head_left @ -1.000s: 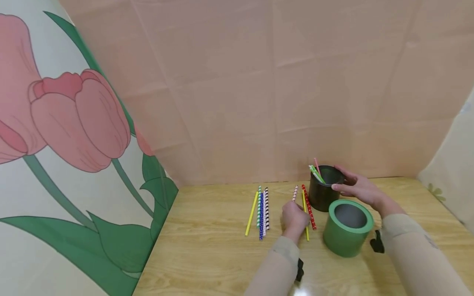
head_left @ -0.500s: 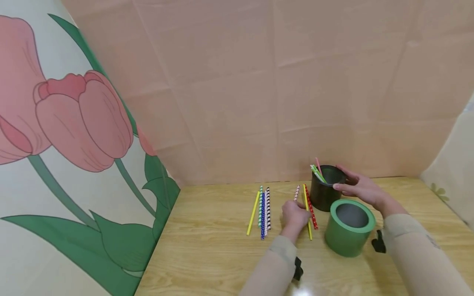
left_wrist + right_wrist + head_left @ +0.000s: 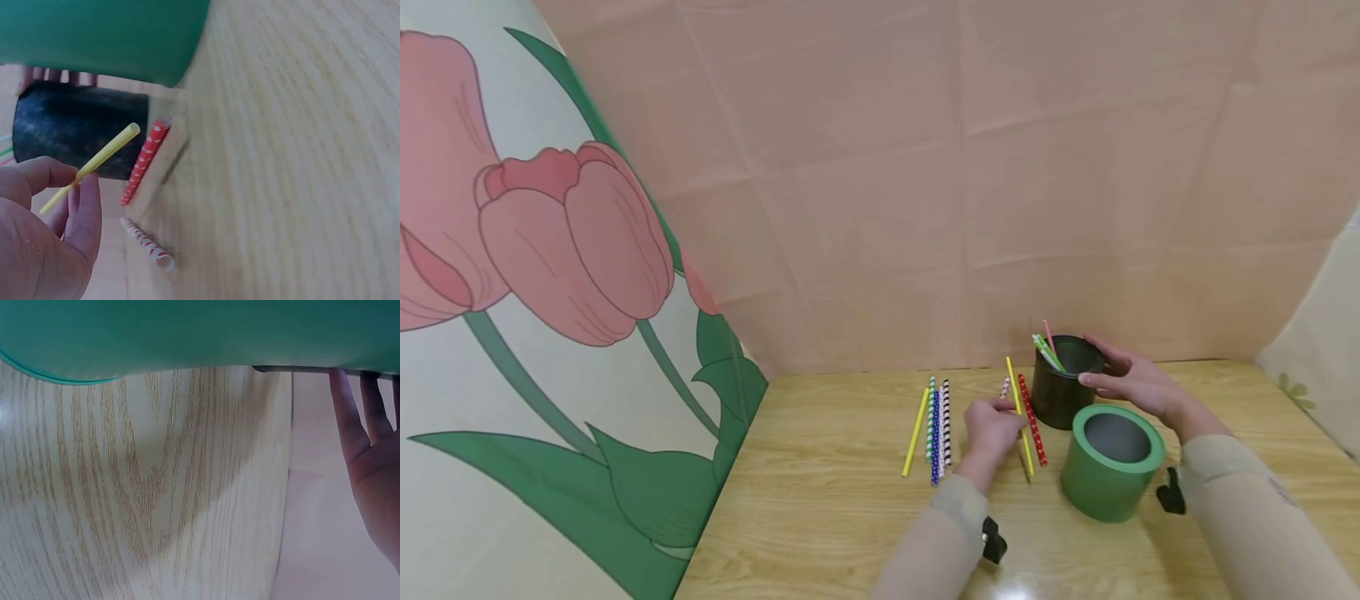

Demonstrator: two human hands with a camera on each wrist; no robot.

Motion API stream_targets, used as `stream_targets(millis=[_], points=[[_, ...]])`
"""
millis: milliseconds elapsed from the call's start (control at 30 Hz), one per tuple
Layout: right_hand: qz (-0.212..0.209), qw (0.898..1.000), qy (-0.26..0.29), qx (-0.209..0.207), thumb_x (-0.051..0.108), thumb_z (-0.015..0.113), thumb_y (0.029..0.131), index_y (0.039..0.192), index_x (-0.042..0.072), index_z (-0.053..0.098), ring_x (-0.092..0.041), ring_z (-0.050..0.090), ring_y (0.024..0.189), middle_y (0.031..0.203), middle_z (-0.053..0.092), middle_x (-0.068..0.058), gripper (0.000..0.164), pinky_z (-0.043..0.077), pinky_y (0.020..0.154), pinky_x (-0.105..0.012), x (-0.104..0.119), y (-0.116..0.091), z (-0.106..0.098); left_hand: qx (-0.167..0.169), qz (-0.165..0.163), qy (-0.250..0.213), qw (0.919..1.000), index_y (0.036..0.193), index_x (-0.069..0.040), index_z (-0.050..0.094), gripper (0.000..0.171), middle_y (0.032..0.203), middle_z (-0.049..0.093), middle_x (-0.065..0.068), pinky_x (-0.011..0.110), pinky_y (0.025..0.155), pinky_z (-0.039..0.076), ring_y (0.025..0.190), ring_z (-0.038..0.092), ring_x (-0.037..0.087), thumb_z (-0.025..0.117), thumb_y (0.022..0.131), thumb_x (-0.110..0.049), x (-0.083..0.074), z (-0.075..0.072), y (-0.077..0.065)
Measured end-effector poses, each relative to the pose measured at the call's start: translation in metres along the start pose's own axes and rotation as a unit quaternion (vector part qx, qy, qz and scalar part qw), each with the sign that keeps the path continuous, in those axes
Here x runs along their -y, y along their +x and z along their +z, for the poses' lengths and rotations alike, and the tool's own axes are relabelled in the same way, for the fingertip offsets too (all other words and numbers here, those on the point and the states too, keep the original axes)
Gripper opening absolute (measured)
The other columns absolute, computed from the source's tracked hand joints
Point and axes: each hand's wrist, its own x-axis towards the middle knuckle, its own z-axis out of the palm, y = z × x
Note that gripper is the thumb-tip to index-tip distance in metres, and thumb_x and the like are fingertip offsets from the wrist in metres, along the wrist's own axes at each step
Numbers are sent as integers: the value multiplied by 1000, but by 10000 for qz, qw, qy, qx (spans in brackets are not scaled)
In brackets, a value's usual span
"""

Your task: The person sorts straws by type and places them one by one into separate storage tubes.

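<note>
My left hand (image 3: 991, 433) pinches a yellow straw (image 3: 109, 150) between thumb and fingertips; the straw slants up off the table, its shadow below. Close by lie a red straw with white marks (image 3: 1039, 446) and a white straw with red marks (image 3: 148, 242), partly behind my left hand in the head view. My right hand (image 3: 1131, 385) holds the black cup (image 3: 1056, 404) on its right side, thumb at the rim and fingers on the far side. A pink straw (image 3: 1048, 335) and green and white ones (image 3: 1047, 353) lean inside the cup.
A green round pot (image 3: 1105, 487) with a thick rim stands in front of the black cup, just below my right hand. Left of my left hand lie another yellow straw (image 3: 916, 433) and several patterned straws (image 3: 936, 429) side by side. A wall rises behind the table (image 3: 820, 508).
The left hand has picked up the yellow straw, which lay beside the red one, and its far end has risen. The right hand stays on the black cup.
</note>
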Motion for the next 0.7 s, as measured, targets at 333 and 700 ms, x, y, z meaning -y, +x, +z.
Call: stream_targets(millis=[333,700], points=[[63,10000,13,40,37,72,105,173,19,12,-36,57,134,164,33,-37,92,61,99,-52,1,-2,3,509,41,-1226,9911,99,1,76,25,85,71,8,37,65,67,70,72,24,77,80,16,-19,-30,10],[26,10000,36,37,35,72,105,173,16,12,-12,66,118,163,33,-38,93,61,99,-50,5,0,-1,730,926,-2304,9659,102,5,72,17,92,68,10,41,73,68,75,72,27,77,87,12,-76,-54,19]])
